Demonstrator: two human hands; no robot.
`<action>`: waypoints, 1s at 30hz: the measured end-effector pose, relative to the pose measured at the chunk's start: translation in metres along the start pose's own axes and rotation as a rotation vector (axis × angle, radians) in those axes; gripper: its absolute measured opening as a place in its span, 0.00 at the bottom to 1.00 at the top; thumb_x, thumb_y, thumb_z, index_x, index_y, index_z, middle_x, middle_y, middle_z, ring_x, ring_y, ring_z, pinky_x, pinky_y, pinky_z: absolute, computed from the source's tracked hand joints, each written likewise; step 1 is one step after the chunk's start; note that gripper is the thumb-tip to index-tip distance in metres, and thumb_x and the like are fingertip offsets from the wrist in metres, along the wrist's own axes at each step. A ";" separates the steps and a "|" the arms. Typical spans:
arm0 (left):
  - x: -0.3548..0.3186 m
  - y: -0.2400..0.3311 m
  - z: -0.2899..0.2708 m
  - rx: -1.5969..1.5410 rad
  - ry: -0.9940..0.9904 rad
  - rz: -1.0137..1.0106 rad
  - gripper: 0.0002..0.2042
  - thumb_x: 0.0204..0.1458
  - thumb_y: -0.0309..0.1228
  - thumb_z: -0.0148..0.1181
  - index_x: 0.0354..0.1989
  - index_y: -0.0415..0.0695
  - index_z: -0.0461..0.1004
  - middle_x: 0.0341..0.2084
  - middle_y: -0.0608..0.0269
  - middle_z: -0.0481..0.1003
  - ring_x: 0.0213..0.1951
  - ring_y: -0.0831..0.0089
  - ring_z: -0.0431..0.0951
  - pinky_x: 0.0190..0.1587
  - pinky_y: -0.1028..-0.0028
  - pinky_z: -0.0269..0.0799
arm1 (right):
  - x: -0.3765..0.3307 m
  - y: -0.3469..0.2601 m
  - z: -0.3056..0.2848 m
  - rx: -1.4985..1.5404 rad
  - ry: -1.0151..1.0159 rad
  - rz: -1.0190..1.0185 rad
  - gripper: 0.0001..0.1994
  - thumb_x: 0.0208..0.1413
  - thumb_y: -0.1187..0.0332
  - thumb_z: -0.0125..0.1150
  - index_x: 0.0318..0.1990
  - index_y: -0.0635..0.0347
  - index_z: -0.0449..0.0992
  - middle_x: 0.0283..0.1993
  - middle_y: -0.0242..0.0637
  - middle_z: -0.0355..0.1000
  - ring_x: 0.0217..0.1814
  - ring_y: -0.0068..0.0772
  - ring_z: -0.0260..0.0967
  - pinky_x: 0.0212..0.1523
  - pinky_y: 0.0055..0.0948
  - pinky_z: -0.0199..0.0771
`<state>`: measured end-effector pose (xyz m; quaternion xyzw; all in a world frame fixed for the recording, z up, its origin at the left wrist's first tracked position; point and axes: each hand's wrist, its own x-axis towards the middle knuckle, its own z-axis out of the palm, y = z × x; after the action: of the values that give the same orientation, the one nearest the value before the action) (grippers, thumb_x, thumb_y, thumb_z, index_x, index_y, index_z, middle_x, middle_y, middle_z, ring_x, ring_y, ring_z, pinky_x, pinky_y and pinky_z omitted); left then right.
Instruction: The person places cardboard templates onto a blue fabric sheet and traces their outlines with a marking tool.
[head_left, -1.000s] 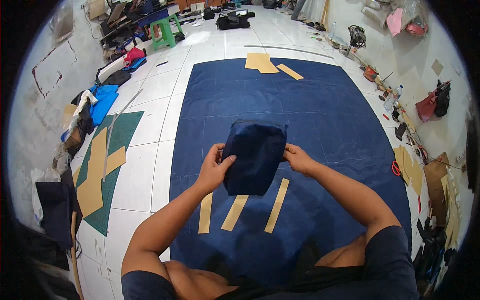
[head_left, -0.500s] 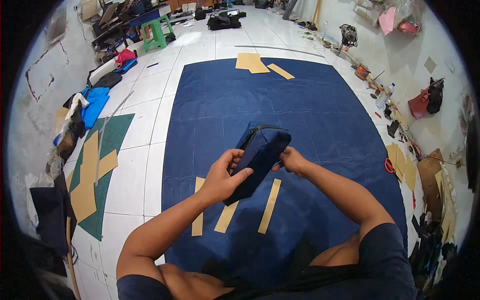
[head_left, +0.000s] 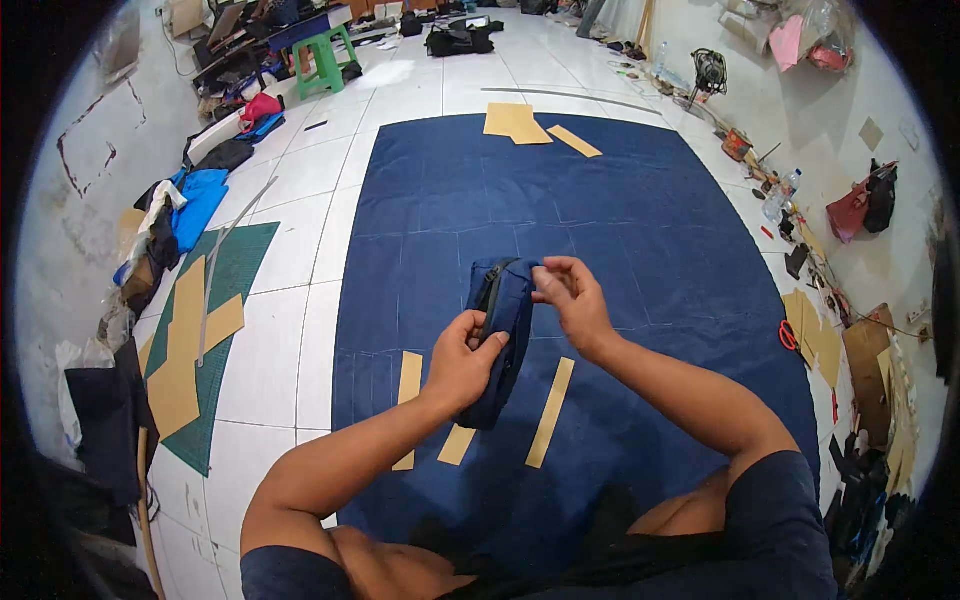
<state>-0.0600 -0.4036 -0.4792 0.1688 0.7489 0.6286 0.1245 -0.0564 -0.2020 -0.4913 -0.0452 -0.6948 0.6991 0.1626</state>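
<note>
Navy pouch (head_left: 500, 335) with a dark zipper along its edge sits upright at the centre of the frame, held above the big blue fabric sheet (head_left: 620, 220) on the tiled floor. Left hand (head_left: 462, 365) wraps its lower half, thumb pressed across the front. Right hand (head_left: 572, 300) comes in bent at the wrist, fingertips pinching the top corner. Tan cardboard strips (head_left: 549, 412) lie just beneath.

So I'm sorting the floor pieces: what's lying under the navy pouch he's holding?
Beneath the navy pouch, held in the left hand and right hand, are the blue fabric sheet and tan cardboard strips. The middle strip's upper end is hidden.
</note>
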 end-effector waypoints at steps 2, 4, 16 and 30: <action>-0.004 -0.008 0.002 0.127 0.051 0.029 0.09 0.54 0.28 0.64 0.38 0.38 0.74 0.23 0.69 0.70 0.27 0.82 0.67 0.31 0.76 0.66 | -0.009 -0.019 0.011 -0.039 -0.054 -0.020 0.20 0.62 0.65 0.61 0.56 0.68 0.67 0.53 0.42 0.69 0.50 0.25 0.70 0.50 0.27 0.77; -0.006 -0.015 0.004 0.092 0.080 0.051 0.09 0.53 0.28 0.64 0.37 0.37 0.73 0.24 0.68 0.69 0.27 0.81 0.66 0.31 0.75 0.66 | -0.012 -0.028 0.016 -0.148 -0.128 0.093 0.23 0.60 0.66 0.64 0.59 0.67 0.68 0.55 0.43 0.69 0.51 0.24 0.70 0.52 0.26 0.75; -0.006 -0.007 0.012 0.158 0.038 0.189 0.11 0.53 0.29 0.65 0.39 0.36 0.73 0.28 0.65 0.70 0.29 0.79 0.68 0.35 0.75 0.68 | 0.006 -0.005 -0.003 -0.117 -0.165 -0.006 0.15 0.63 0.71 0.60 0.55 0.65 0.73 0.44 0.35 0.77 0.48 0.22 0.73 0.50 0.23 0.73; 0.011 -0.025 -0.006 0.126 -0.168 -0.035 0.32 0.54 0.40 0.64 0.61 0.28 0.64 0.47 0.44 0.76 0.46 0.61 0.80 0.49 0.67 0.75 | 0.000 -0.006 -0.003 -0.018 -0.073 0.096 0.12 0.63 0.72 0.59 0.52 0.67 0.74 0.42 0.36 0.78 0.45 0.21 0.74 0.48 0.20 0.73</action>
<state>-0.0748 -0.4088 -0.5028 0.2151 0.7768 0.5616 0.1870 -0.0550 -0.1993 -0.4856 -0.0544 -0.7034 0.7012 0.1032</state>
